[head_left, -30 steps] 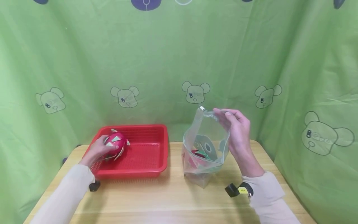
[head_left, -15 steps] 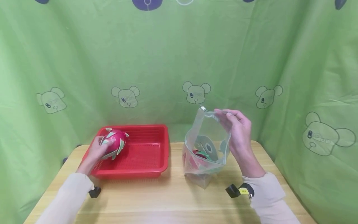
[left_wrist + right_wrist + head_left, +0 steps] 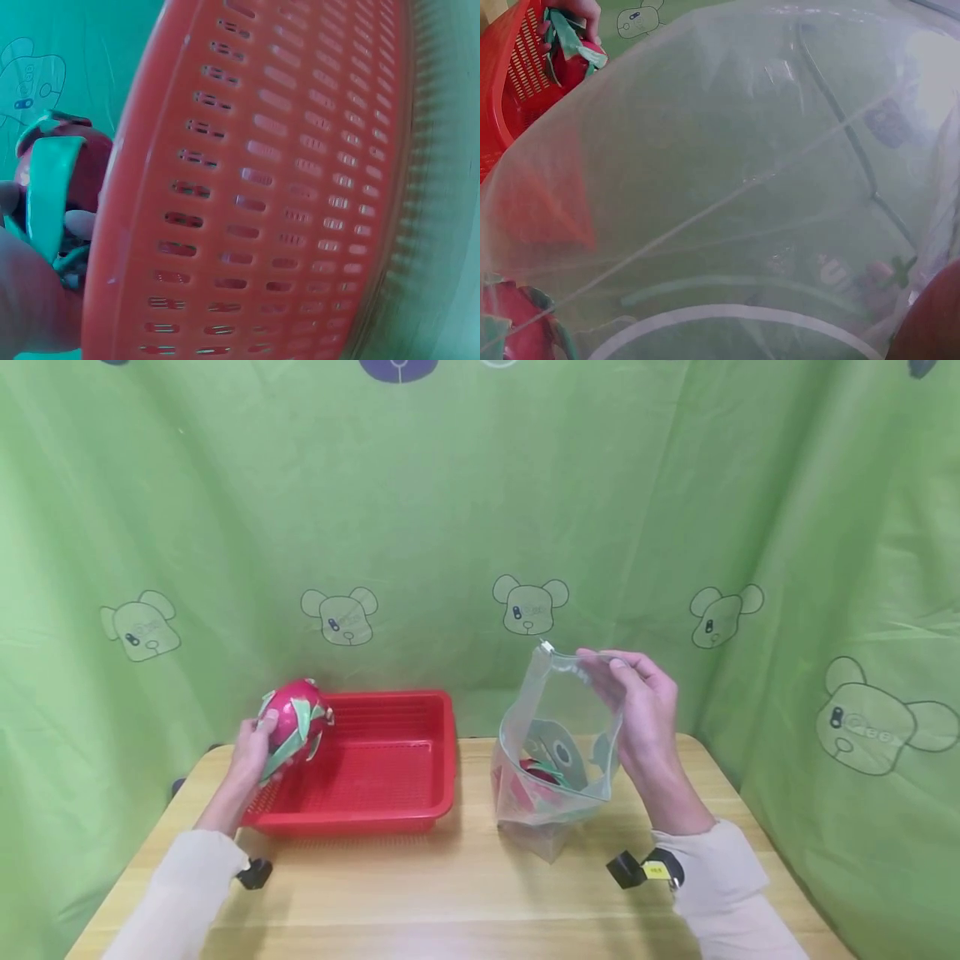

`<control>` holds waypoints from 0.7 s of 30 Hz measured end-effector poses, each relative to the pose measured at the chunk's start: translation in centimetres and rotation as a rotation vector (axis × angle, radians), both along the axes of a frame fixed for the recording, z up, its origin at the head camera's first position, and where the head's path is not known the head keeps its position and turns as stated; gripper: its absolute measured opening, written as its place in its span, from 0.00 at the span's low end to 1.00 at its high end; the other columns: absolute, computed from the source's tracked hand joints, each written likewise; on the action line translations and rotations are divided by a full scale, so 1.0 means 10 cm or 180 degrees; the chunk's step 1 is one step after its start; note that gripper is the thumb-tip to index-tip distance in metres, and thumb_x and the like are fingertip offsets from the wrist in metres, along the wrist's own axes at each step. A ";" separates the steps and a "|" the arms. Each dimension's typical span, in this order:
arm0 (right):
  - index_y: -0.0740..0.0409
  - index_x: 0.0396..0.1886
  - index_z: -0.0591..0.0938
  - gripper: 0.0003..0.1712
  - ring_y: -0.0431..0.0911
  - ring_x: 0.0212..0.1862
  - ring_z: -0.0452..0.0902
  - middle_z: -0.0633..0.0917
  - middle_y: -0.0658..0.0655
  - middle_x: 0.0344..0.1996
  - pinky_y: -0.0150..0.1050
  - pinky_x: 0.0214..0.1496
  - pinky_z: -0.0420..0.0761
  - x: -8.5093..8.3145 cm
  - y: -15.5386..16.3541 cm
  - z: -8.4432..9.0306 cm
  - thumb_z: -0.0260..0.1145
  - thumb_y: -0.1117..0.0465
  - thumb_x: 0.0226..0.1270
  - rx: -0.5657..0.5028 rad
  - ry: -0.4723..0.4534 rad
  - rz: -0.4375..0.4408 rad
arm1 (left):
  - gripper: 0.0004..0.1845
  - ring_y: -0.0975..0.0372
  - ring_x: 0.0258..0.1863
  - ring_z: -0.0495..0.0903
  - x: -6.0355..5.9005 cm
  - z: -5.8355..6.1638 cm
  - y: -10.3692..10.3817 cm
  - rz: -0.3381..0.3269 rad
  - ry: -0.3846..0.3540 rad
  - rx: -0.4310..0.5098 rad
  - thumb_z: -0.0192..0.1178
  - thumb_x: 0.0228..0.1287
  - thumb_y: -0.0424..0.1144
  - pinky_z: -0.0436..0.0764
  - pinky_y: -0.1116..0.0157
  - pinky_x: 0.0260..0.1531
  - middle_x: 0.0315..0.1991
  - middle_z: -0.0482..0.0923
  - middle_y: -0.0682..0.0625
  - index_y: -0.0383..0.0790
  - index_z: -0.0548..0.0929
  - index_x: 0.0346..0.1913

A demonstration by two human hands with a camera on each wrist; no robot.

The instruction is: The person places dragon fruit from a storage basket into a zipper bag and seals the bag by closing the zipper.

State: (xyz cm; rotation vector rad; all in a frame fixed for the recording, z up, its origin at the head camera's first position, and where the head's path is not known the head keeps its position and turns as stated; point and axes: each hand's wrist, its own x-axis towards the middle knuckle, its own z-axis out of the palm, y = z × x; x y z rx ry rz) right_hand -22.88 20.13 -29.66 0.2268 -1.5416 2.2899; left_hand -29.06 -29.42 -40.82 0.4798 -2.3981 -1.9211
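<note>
Curling its fingers about a round magenta, green-scaled fruit (image 3: 287, 710), the left hand (image 3: 251, 753) is over the left of a red plastic basket (image 3: 352, 823); the right hand (image 3: 648, 714) pinches a translucent bag (image 3: 534, 837) by its rim. One similar fruit (image 3: 535, 769) is already inside, the held one not yet. The green curtain's (image 3: 420, 485) lettering is illegible.

"Any lettering to read?"
"The right-hand bear (image 3: 862, 727) on the curtain (image 3: 840, 568) has something like 'Qee' across it, the end blurred."
"And the far bears (image 3: 347, 618)?"
"Similar lettering, too faint to spell out."
"The yellow label (image 3: 655, 870) on the right strap (image 3: 672, 864)?"
"Dark print, too small to read."
"The bag (image 3: 551, 808)?"
"Close up, a pale mark (image 3: 834, 274), perhaps a letter; I can't tell which."
</note>
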 end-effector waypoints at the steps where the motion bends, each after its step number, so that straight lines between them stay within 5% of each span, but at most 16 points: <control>1: 0.71 0.53 0.78 0.12 0.50 0.56 0.85 0.88 0.61 0.50 0.43 0.69 0.74 0.00 0.00 0.00 0.55 0.67 0.80 -0.0005 0.0000 0.0003 | 0.39 0.62 0.24 0.80 0.01 0.00 -0.01 -0.0014 0.0004 0.0058 0.38 0.79 0.64 0.78 0.64 0.20 0.47 0.73 0.41 0.35 0.50 0.76; 5: 0.70 0.51 0.79 0.11 0.50 0.55 0.85 0.89 0.61 0.49 0.43 0.69 0.74 0.00 0.00 -0.01 0.55 0.67 0.80 -0.0025 0.0003 0.0018 | 0.31 0.62 0.23 0.81 0.04 -0.02 -0.07 -0.0205 0.0113 0.0588 0.36 0.80 0.63 0.76 0.69 0.15 0.33 0.80 0.53 0.39 0.60 0.66; 9: 0.70 0.50 0.80 0.11 0.50 0.55 0.85 0.89 0.61 0.49 0.43 0.69 0.75 -0.01 -0.01 -0.01 0.55 0.67 0.80 -0.0037 0.0025 0.0027 | 0.25 0.63 0.23 0.80 0.09 -0.05 -0.11 -0.0623 0.0229 0.1407 0.38 0.79 0.65 0.72 0.73 0.12 0.30 0.83 0.54 0.47 0.71 0.52; 15: 0.69 0.50 0.80 0.10 0.51 0.55 0.85 0.89 0.61 0.49 0.43 0.69 0.75 -0.01 -0.01 -0.01 0.55 0.67 0.80 -0.0028 0.0027 0.0015 | 0.19 0.63 0.26 0.81 0.14 -0.08 -0.10 -0.0870 0.0382 0.2090 0.50 0.79 0.57 0.68 0.76 0.12 0.36 0.82 0.53 0.55 0.60 0.61; 21: 0.70 0.51 0.79 0.11 0.51 0.56 0.85 0.89 0.61 0.49 0.43 0.70 0.74 0.01 -0.01 0.00 0.55 0.67 0.80 -0.0015 0.0038 0.0027 | 0.30 0.64 0.27 0.80 0.18 -0.09 -0.09 -0.0849 0.0412 0.2396 0.57 0.77 0.35 0.68 0.77 0.13 0.44 0.78 0.51 0.62 0.54 0.69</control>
